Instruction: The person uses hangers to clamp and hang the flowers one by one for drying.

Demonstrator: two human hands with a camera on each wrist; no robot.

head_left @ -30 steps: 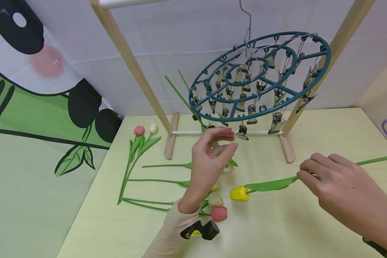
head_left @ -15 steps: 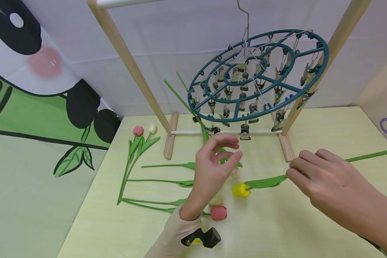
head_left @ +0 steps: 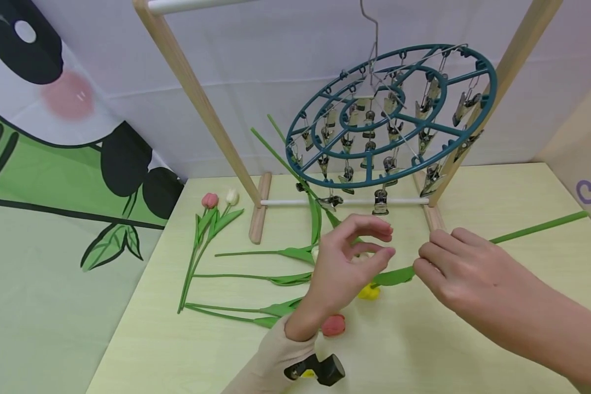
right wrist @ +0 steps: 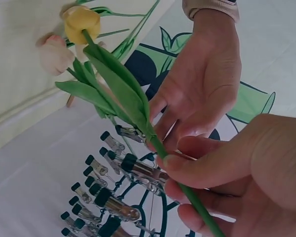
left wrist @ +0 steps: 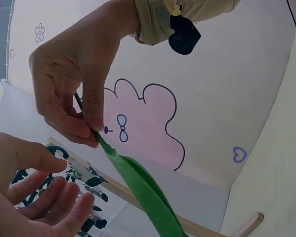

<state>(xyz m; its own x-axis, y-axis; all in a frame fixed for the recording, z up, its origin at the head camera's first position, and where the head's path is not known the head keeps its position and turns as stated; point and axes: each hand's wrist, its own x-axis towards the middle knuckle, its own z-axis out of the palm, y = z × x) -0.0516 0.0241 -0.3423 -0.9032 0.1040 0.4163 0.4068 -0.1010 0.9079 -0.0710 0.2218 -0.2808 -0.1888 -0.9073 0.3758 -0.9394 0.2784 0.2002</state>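
Observation:
In the head view my right hand pinches the green stem of a yellow tulip, whose flower points left and is partly behind my left hand. The right wrist view shows the same tulip's yellow flower and long leaf, with thumb and fingertips on the stem. My left hand has loosely curved fingers, thumb and fingertips apart, and holds nothing. Above both hands hangs a teal round clip hanger with many metal clips. Another tulip stem slants up at the hanger's left edge.
A wooden stand with a white lower bar frames the hanger. Several tulips lie left of my hands, among them a red tulip. Two more, pink and white, lie farther left on the table.
My right hand has moved left with the yellow tulip, bringing it close to my left hand. The left hand has shifted right and slightly down. The hanger has turned a little.

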